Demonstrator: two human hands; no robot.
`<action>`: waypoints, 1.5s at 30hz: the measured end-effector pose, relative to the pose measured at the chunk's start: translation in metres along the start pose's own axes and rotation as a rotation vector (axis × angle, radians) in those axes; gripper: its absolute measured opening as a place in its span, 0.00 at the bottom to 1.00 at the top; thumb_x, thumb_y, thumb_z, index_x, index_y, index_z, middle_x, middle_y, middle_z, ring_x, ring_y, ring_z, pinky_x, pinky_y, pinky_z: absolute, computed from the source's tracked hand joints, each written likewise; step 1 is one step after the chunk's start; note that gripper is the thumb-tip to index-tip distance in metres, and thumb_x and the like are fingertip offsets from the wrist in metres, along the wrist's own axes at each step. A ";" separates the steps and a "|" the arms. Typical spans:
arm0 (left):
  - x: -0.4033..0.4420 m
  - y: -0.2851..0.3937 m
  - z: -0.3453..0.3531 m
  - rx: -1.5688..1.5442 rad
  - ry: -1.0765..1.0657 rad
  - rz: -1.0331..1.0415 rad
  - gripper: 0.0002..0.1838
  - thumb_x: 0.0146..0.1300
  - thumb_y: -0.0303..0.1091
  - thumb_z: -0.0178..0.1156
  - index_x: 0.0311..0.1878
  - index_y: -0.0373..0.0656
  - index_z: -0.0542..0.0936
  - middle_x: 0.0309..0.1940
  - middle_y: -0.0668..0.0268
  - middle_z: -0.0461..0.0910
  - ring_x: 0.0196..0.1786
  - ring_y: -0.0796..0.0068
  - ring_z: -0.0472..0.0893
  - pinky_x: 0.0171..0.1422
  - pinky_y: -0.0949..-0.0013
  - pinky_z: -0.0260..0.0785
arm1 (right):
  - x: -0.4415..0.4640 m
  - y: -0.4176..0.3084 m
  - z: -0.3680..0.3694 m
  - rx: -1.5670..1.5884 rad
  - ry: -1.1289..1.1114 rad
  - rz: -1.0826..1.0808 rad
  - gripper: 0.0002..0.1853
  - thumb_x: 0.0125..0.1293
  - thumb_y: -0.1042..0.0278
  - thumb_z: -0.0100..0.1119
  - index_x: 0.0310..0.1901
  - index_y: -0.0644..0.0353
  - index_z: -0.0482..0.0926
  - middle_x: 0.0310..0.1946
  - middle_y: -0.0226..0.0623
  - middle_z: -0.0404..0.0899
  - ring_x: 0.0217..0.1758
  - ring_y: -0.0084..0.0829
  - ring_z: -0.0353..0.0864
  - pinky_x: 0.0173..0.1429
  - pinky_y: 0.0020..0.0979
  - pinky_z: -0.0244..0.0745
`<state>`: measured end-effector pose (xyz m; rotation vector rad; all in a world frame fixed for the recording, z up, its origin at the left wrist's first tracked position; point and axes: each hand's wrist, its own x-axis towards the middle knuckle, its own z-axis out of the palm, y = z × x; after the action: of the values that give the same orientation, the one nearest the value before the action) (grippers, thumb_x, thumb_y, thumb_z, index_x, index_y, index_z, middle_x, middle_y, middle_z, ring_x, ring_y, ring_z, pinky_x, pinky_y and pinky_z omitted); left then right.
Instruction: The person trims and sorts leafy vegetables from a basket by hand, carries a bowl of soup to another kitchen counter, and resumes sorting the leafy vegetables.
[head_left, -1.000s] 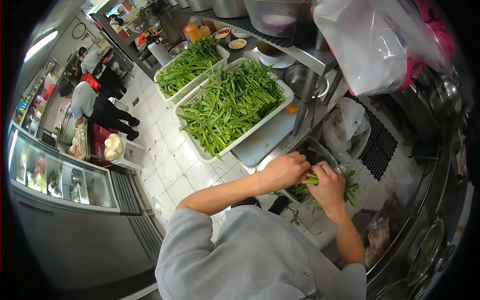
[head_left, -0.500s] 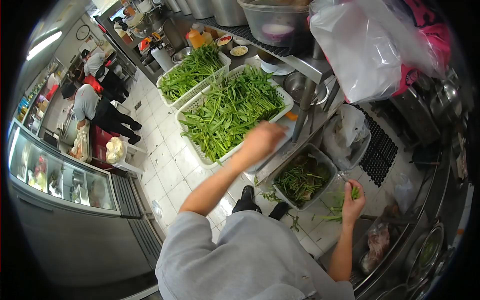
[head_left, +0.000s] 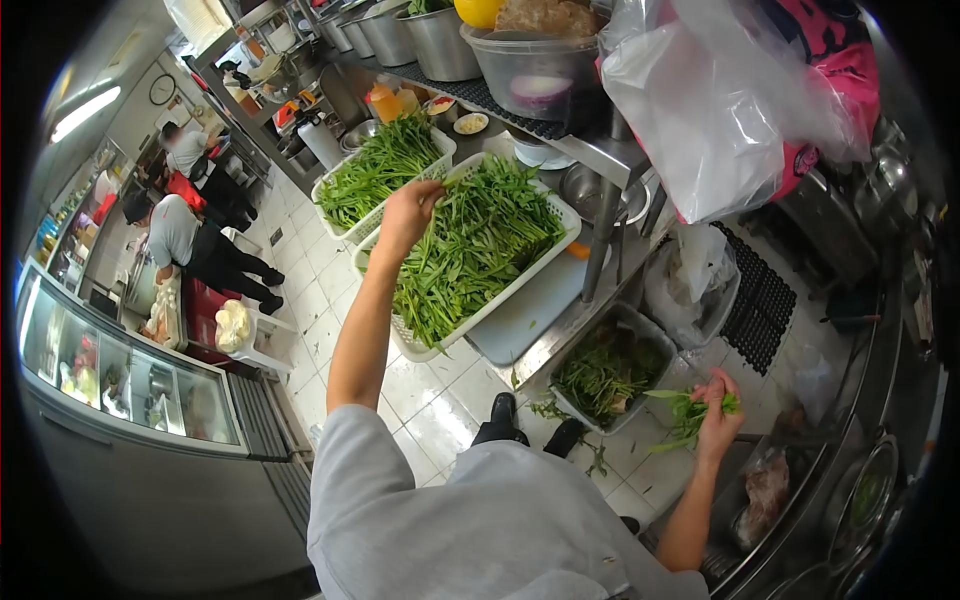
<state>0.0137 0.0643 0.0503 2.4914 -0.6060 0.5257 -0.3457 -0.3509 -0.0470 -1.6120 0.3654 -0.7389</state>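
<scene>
Head view, biggest first: a steel bench [head_left: 545, 352] carries a large white basket [head_left: 574, 238], heaped with leafy greens [head_left: 485, 245]. Beside it sits a smaller white basket [head_left: 448, 140], also full of greens. On the tiled floor, a plastic tub [head_left: 668, 362] holds loose stems and leaves. The right hand [head_left: 715, 412], near the tub, has its fingers curled around a small bunch [head_left: 687, 416]. The left hand [head_left: 425, 203] reaches the large basket's heap, fingertips drawn together; whether they pinch a stem, I cannot tell.
</scene>
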 end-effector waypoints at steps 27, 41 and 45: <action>-0.092 -0.045 0.013 0.138 -0.194 -0.327 0.12 0.64 0.37 0.62 0.42 0.39 0.86 0.36 0.52 0.85 0.38 0.51 0.85 0.47 0.56 0.76 | 0.049 -0.056 0.088 0.508 -0.032 0.080 0.16 0.77 0.61 0.52 0.50 0.69 0.75 0.26 0.33 0.74 0.30 0.27 0.74 0.37 0.28 0.70; -0.034 -0.032 -0.113 -0.226 0.056 -0.097 0.08 0.66 0.28 0.62 0.46 0.36 0.83 0.35 0.56 0.84 0.35 0.63 0.84 0.41 0.65 0.75 | 0.043 -0.148 0.242 -0.205 -0.253 -0.577 0.14 0.54 0.84 0.69 0.44 0.64 0.87 0.28 0.35 0.82 0.29 0.25 0.80 0.31 0.23 0.72; -0.038 -0.022 -0.127 -0.352 -0.109 0.122 0.07 0.64 0.27 0.66 0.45 0.40 0.84 0.38 0.60 0.85 0.40 0.70 0.84 0.44 0.69 0.76 | 0.034 -0.196 0.352 -0.268 -0.471 -0.811 0.16 0.54 0.79 0.72 0.46 0.67 0.84 0.36 0.41 0.83 0.34 0.32 0.84 0.38 0.31 0.80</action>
<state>-0.0369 0.1645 0.1235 2.1686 -0.8207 0.2979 -0.1273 -0.0662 0.1402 -2.1406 -0.5931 -0.8876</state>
